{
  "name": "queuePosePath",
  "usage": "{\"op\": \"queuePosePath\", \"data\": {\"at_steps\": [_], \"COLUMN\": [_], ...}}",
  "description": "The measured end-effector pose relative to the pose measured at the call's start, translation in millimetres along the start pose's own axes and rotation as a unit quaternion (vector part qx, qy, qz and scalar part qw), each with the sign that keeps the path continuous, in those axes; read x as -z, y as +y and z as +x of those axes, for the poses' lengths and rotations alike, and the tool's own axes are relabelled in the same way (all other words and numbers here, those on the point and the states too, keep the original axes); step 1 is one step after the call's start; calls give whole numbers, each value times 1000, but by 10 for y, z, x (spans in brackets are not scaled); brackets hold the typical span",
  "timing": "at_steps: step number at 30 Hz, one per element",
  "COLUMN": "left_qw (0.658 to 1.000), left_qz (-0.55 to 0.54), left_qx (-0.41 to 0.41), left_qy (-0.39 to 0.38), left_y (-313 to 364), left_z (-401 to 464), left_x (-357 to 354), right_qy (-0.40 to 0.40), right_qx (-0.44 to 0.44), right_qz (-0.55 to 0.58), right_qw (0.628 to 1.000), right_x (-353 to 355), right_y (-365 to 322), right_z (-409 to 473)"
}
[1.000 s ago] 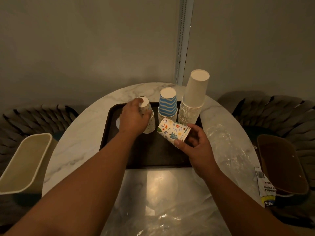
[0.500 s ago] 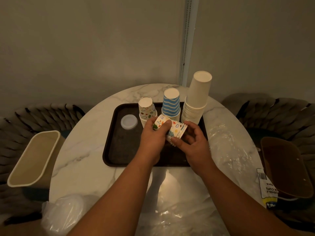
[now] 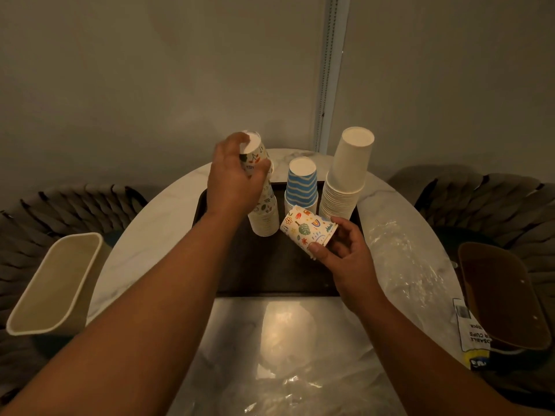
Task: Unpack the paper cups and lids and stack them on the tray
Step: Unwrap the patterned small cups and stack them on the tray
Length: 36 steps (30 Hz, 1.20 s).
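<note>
A dark tray [image 3: 270,274] lies on the round marble table [image 3: 156,229]. On it stand upside down a stack of doodle-print cups [image 3: 265,219], a blue-striped stack [image 3: 301,186] and a tall plain white stack [image 3: 347,175]. My left hand [image 3: 235,177] grips one doodle-print cup [image 3: 253,150] at the top of the doodle stack. My right hand [image 3: 345,250] holds a short nested bunch of doodle-print cups [image 3: 307,228] tilted on its side above the tray. A lid seen earlier on the tray is hidden behind my left arm.
Crumpled clear plastic wrapping [image 3: 399,265] covers the table's right and near side, with a printed label [image 3: 473,334] at the right edge. A cream bin [image 3: 54,283] stands at the left, a brown bin [image 3: 504,298] at the right. Dark woven chairs flank the table.
My left hand took one cup off the bunch in my right hand and carried it up to the top of the doodle stack. My right hand stays over the tray with the bunch.
</note>
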<state>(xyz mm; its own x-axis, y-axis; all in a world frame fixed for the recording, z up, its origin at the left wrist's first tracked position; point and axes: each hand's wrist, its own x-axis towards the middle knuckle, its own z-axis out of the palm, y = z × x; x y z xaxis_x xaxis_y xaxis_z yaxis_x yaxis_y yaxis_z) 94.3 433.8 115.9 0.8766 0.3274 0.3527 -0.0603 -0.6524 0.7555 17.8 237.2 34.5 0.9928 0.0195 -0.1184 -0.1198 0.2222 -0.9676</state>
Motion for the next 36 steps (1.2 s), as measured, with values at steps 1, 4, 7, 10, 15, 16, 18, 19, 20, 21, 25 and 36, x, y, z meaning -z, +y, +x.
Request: {"op": "queuePosePath", "data": {"at_steps": [1, 4, 7, 10, 15, 16, 18, 19, 20, 21, 25, 36], "left_qw": [1000, 995, 985, 980, 996, 990, 960, 929, 894, 862, 827, 994], "left_qz": [17, 63, 90, 104, -29, -77, -192, -258, -311, -352, -390, -72], "left_qx": [3, 34, 69, 90, 87, 115, 196, 242, 285, 319, 355, 82], "left_qy": [-12, -68, -131, -143, 20, 19, -60, -109, -148, -178, -193, 15], "left_y": [-63, -268, -466, -506, -130, -53, 42, 52, 38, 36, 75, 173], "left_z": [18, -4, -74, -111, -369, -485, -736, -841, -918, -971, -1036, -338], "left_x": [-44, -190, -303, -343, -235, -229, -251, -273, -295, -298, -224, 112], "right_qy": [2, 9, 15, 14, -7, -10, -22, -28, -32, -34, -40, -3], "right_qx": [-1, -6, -8, -7, -10, -13, -17, -18, -16, -13, -5, -10], "right_qz": [-4, -14, -19, -20, -11, -7, 4, 13, 20, 23, 15, 16], "right_qw": [1000, 1000, 1000, 1000, 1000, 1000, 1000, 999, 999, 999, 999, 1000], "right_x": [7, 23, 47, 68, 70, 56, 22, 9, -6, -15, -60, 0], "right_y": [1, 6, 0, -16, -28, -34, -51, -56, -61, -65, -55, -28], "right_z": [-6, -9, -9, -11, -12, -13, -23, -31, -41, -50, -81, -18]}}
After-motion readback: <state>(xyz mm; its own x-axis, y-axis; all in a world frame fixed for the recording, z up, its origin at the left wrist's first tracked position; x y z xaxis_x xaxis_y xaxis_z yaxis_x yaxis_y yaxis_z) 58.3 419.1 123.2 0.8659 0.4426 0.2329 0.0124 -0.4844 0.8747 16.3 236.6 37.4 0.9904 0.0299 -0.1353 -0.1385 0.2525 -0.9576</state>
